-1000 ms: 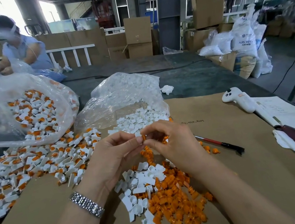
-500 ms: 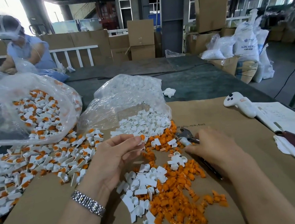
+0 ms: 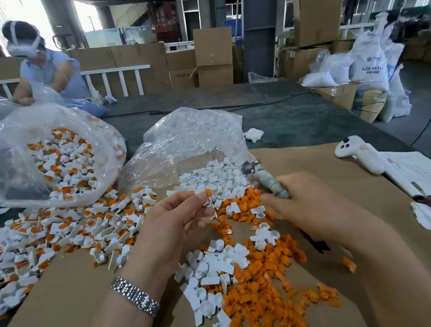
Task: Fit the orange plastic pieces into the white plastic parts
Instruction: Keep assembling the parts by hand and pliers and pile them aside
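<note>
Half a second ago your right hand [image 3: 309, 206] lay flat over the pliers on the cardboard; now it has lifted them, fingers wrapped around the handles, and the blurred pliers [image 3: 264, 181] point up and left toward the white heap. A second ago both hands met over one piece; now they are apart. Your left hand [image 3: 172, 223] stays raised, thumb and fingertips pinching a white plastic part [image 3: 208, 201] with an orange piece showing at its top.

Below your hands, loose orange pieces [image 3: 264, 301] and white parts [image 3: 216, 266] lie mixed on the cardboard sheet [image 3: 51, 319] covering the desk. To the left, assembled white-and-orange pieces [image 3: 55, 237] spread out from an open clear bag [image 3: 46, 162]. A second clear bag [image 3: 187, 145] spills plain white parts just beyond your fingers, right beside the pliers' tip. Your left forearm, with its metal wristwatch [image 3: 135, 295], covers part of the cardboard.

At the right lie a white handheld controller [image 3: 357, 154] and an open notebook [image 3: 427, 175]; its writing is too small to read. A white sack [image 3: 367, 63] in the background reads "ABS RESIN". Another person [image 3: 45, 67] wearing a headset works at the far left. Red banners up high are not legible.
</note>
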Demonstrator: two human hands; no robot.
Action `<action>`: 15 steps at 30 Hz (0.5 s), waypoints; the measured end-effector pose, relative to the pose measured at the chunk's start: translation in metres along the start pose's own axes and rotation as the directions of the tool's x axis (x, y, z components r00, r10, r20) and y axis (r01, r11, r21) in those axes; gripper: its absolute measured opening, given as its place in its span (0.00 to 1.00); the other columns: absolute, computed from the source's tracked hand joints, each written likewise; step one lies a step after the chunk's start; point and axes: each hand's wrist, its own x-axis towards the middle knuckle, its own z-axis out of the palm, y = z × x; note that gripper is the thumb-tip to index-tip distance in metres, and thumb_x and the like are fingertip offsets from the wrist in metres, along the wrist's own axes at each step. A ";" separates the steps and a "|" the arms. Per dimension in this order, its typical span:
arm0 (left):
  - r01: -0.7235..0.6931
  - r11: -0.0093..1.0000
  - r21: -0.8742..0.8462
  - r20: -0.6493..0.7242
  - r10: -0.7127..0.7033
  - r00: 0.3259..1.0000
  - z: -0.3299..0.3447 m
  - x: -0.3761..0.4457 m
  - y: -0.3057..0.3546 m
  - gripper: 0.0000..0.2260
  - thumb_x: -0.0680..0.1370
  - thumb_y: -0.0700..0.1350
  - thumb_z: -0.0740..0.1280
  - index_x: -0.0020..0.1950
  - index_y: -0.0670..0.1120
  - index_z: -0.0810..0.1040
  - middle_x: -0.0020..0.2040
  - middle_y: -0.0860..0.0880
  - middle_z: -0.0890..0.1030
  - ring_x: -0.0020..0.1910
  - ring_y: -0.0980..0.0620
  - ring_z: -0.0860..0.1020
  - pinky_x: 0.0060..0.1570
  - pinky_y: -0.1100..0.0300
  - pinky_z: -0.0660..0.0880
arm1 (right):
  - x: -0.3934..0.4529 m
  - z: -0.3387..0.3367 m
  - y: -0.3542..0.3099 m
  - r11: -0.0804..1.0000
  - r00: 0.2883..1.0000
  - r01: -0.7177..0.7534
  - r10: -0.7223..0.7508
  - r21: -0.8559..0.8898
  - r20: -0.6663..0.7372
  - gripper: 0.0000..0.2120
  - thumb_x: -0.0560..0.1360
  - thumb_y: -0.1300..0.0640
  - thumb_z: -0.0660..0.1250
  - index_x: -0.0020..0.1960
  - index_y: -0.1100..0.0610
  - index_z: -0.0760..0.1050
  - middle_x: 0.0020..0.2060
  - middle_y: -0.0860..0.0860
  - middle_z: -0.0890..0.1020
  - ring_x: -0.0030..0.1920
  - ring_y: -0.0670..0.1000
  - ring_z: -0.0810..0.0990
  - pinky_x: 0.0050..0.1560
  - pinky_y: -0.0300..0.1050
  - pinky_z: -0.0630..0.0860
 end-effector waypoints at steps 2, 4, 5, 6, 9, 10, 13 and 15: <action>-0.023 1.000 -0.002 0.000 0.023 1.000 0.001 0.000 -0.001 0.12 0.69 0.43 0.77 0.50 0.39 0.84 0.43 0.42 0.85 0.40 0.50 0.85 0.33 0.65 0.79 | 0.001 0.005 -0.010 0.999 0.993 0.039 -0.035 -0.029 0.110 0.14 0.82 0.48 0.64 0.38 0.50 0.73 0.31 0.46 0.76 0.26 0.42 0.72 0.28 0.35 0.68; -0.048 0.999 -0.022 0.004 0.048 0.999 0.003 0.000 -0.002 0.10 0.70 0.42 0.77 0.48 0.39 0.84 0.42 0.42 0.85 0.39 0.50 0.85 0.32 0.65 0.78 | 0.003 0.009 -0.018 0.996 0.985 0.061 -0.049 -0.072 0.165 0.15 0.82 0.46 0.63 0.39 0.51 0.73 0.32 0.48 0.76 0.30 0.44 0.73 0.31 0.40 0.69; -0.059 0.998 -0.032 0.007 0.059 0.998 0.003 0.000 -0.003 0.09 0.70 0.42 0.77 0.47 0.40 0.85 0.42 0.42 0.85 0.39 0.50 0.85 0.32 0.65 0.78 | 0.004 0.010 -0.021 0.995 0.983 0.062 -0.048 -0.076 0.178 0.15 0.82 0.45 0.63 0.40 0.52 0.73 0.32 0.49 0.76 0.31 0.46 0.74 0.32 0.42 0.70; -0.068 0.997 -0.039 0.009 0.068 0.998 0.003 0.001 -0.003 0.07 0.70 0.42 0.77 0.46 0.41 0.85 0.42 0.42 0.85 0.39 0.50 0.85 0.32 0.64 0.78 | 0.005 0.012 -0.024 0.996 0.982 0.058 -0.044 -0.074 0.185 0.16 0.82 0.44 0.62 0.41 0.53 0.73 0.33 0.50 0.76 0.32 0.47 0.74 0.33 0.44 0.70; -0.095 0.994 -0.047 0.011 0.095 0.995 0.003 0.001 -0.003 0.05 0.70 0.43 0.77 0.43 0.44 0.87 0.42 0.44 0.85 0.40 0.50 0.85 0.33 0.65 0.78 | 0.005 0.015 -0.026 0.995 0.982 0.054 -0.038 -0.087 0.183 0.16 0.82 0.43 0.61 0.43 0.54 0.73 0.34 0.51 0.76 0.33 0.48 0.73 0.34 0.45 0.69; -0.104 0.993 -0.049 0.010 0.104 0.994 0.003 0.000 -0.003 0.05 0.69 0.44 0.78 0.43 0.44 0.87 0.43 0.44 0.85 0.40 0.50 0.85 0.33 0.65 0.78 | 0.005 0.015 -0.027 0.995 0.981 0.056 -0.039 -0.082 0.189 0.16 0.82 0.44 0.61 0.44 0.54 0.74 0.35 0.51 0.77 0.33 0.48 0.74 0.34 0.45 0.70; -0.122 0.992 -0.027 0.006 0.122 0.992 0.003 0.001 -0.004 0.07 0.68 0.45 0.79 0.44 0.45 0.88 0.44 0.43 0.86 0.41 0.50 0.85 0.34 0.64 0.78 | 0.004 0.016 -0.030 0.997 0.972 0.065 -0.054 -0.039 0.228 0.14 0.83 0.45 0.61 0.47 0.55 0.77 0.40 0.53 0.83 0.36 0.51 0.80 0.38 0.50 0.76; -0.125 0.992 -0.010 0.000 0.125 0.992 0.004 0.001 -0.004 0.08 0.68 0.45 0.79 0.44 0.45 0.87 0.45 0.42 0.86 0.41 0.50 0.85 0.34 0.64 0.78 | 0.003 0.017 -0.031 0.996 0.969 0.077 -0.066 -0.037 0.238 0.14 0.83 0.46 0.61 0.47 0.54 0.78 0.41 0.52 0.84 0.37 0.51 0.81 0.40 0.50 0.78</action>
